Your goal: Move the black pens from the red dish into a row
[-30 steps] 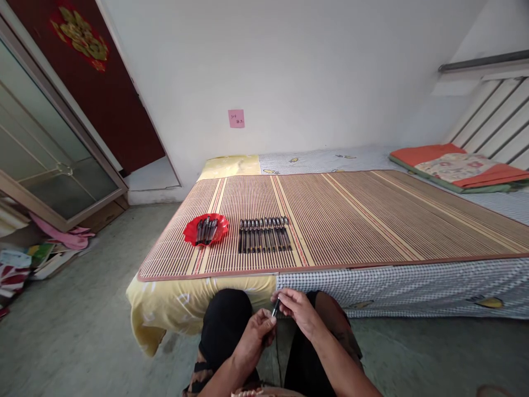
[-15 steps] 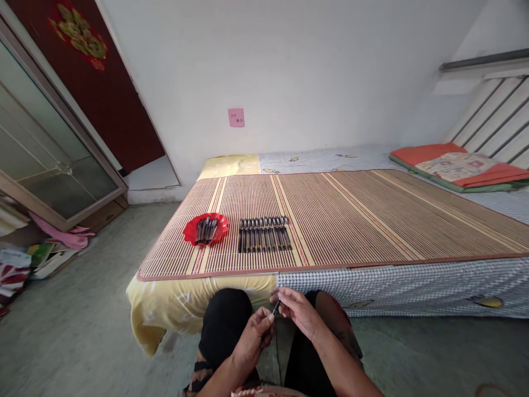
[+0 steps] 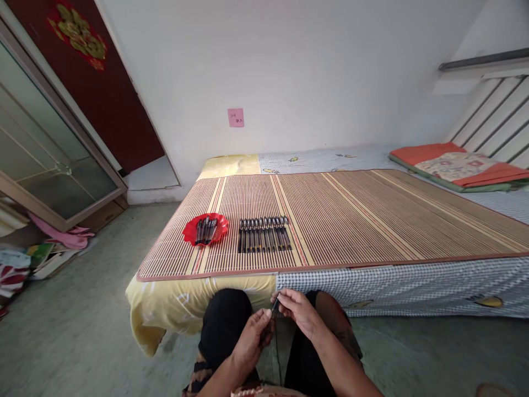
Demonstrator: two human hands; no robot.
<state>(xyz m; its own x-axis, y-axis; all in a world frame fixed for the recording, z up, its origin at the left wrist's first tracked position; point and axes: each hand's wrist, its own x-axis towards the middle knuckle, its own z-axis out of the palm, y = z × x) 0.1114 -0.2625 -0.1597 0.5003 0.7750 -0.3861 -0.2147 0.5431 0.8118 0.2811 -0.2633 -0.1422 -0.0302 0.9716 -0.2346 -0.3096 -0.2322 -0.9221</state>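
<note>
Between my knees, just off the bed's front edge, a dark pen (image 3: 275,304) slants up to the right. My left hand (image 3: 257,333) is closed around its lower end. The fingertips of my right hand (image 3: 298,311) pinch its upper end, and they hide part of it. On the mat ahead, a row of several pens (image 3: 264,237) lies side by side, all pointing away from me. Left of that row stands a red scalloped dish (image 3: 189,227) with several more dark pens (image 3: 206,230) inside.
A striped bamboo mat (image 3: 355,220) covers the bed. Folded orange-and-green bedding (image 3: 458,165) lies at the far right. A pink note (image 3: 236,117) is stuck on the wall. Left of the bed are a glass-panelled door (image 3: 53,143) and a pink cloth (image 3: 66,236) on the floor.
My right fingers have closed a little further over the upper end of the pen. The pens on the mat and in the dish have not moved.
</note>
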